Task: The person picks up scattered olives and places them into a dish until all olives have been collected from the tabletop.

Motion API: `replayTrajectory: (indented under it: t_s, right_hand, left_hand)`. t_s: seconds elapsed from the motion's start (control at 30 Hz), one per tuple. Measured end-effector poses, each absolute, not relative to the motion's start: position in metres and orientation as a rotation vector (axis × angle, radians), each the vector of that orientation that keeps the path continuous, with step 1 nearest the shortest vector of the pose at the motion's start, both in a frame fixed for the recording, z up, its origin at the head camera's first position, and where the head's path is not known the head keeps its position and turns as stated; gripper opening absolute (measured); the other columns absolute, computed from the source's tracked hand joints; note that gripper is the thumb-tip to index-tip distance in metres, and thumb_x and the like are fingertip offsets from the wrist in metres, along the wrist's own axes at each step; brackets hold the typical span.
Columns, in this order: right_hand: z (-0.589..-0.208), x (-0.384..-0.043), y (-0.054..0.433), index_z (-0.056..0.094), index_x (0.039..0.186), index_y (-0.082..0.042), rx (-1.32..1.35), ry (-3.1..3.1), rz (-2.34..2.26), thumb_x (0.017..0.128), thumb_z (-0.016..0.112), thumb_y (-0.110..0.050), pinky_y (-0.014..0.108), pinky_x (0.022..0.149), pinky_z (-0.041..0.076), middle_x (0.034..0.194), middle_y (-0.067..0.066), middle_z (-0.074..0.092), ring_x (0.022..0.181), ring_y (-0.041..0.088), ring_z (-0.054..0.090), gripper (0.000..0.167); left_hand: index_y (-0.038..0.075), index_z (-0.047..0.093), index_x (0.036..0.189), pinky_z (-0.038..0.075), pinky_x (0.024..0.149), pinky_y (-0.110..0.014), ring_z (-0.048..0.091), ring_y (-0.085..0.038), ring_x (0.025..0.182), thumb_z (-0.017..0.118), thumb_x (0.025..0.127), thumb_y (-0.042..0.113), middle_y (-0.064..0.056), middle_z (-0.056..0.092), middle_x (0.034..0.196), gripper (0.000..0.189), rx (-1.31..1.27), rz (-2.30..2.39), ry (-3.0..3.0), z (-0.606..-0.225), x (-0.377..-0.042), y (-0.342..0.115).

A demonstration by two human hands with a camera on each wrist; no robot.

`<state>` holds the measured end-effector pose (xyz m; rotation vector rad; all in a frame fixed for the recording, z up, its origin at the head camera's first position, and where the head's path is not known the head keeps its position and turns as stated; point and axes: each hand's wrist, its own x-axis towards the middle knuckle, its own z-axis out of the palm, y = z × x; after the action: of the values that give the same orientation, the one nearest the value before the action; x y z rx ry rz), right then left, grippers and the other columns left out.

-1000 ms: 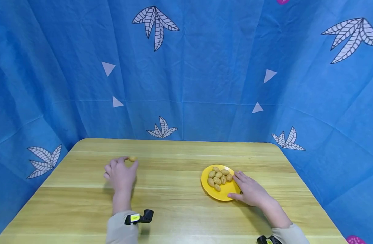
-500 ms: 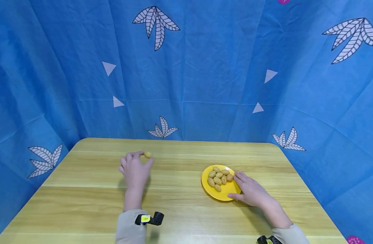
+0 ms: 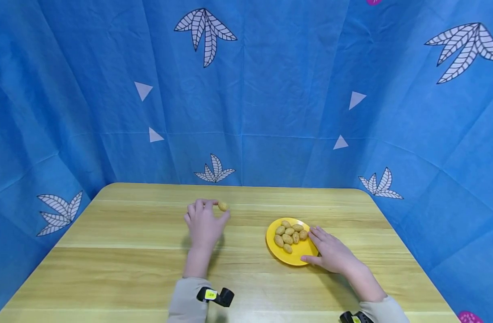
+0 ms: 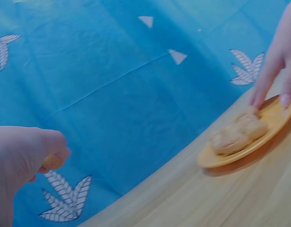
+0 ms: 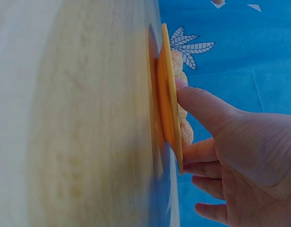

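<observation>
My left hand (image 3: pixel 204 224) pinches a tan oval walnut (image 3: pixel 222 206) between thumb and fingers above the left-middle of the table; in the left wrist view the walnut (image 4: pixel 53 162) is partly covered by the fingers. To the right, a round yellow plate (image 3: pixel 298 259) sits on the table with several similar walnuts (image 3: pixel 287 239) gathered on its far-left part. My right hand (image 3: pixel 335 253) rests at the plate's right rim, thumb and fingers extended and touching it. The right wrist view has the thumb (image 5: pixel 207 106) over the rim of the plate (image 5: pixel 168 101), with its walnuts partly hidden.
A light wooden table (image 3: pixel 121 269) spreads below both hands. Behind it hangs a blue curtain (image 3: pixel 270 89) with leaf and triangle prints. Each wrist carries a black strapped device, such as the left wrist mount (image 3: pixel 216 296).
My left hand has travelled rightward across the table with the walnut in its pinch, nearer the plate. The right hand, the plate and its walnuts stay put.
</observation>
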<state>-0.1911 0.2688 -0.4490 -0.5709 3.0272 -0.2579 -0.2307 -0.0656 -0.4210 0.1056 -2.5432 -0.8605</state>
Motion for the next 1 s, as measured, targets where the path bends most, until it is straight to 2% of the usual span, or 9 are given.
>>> replayTrajectory:
  t_s: [0.37,0.77,1.0]
  right_hand:
    - [-0.447,-0.190,0.268,0.045,0.139,0.009,-0.577,3.032,-0.261,0.087,0.063,-0.052,0.057,0.111,0.033,0.149,0.028,0.039,0.140,0.046,0.034,0.082]
    - [-0.448,-0.191,0.269,0.046,0.138,0.009,-0.580,3.041,-0.276,0.087,0.064,-0.052,0.057,0.110,0.033,0.149,0.028,0.040,0.140,0.046,0.035,0.082]
    - [-0.448,-0.191,0.269,0.046,0.138,0.009,-0.574,3.039,-0.273,0.087,0.064,-0.052,0.057,0.110,0.033,0.149,0.028,0.040,0.140,0.045,0.035,0.081]
  left_hand:
    - [0.012,0.069,0.107,0.033,0.090,-0.046,0.045,-0.031,0.109,0.073,0.080,0.041,-0.009,0.059,0.110,0.040,-0.135,-0.748,-2.540,-0.427,-0.225,-0.020]
    - [0.014,0.068,0.111,0.032,0.087,-0.038,0.043,-0.023,0.106,0.073,0.081,0.041,-0.003,0.056,0.112,0.041,-0.427,-0.717,-2.565,-0.437,-0.211,0.020]
    - [0.016,0.067,0.116,0.033,0.092,-0.038,0.043,-0.020,0.108,0.070,0.084,0.044,-0.001,0.056,0.115,0.042,-0.478,-0.627,-2.616,-0.442,-0.208,0.032]
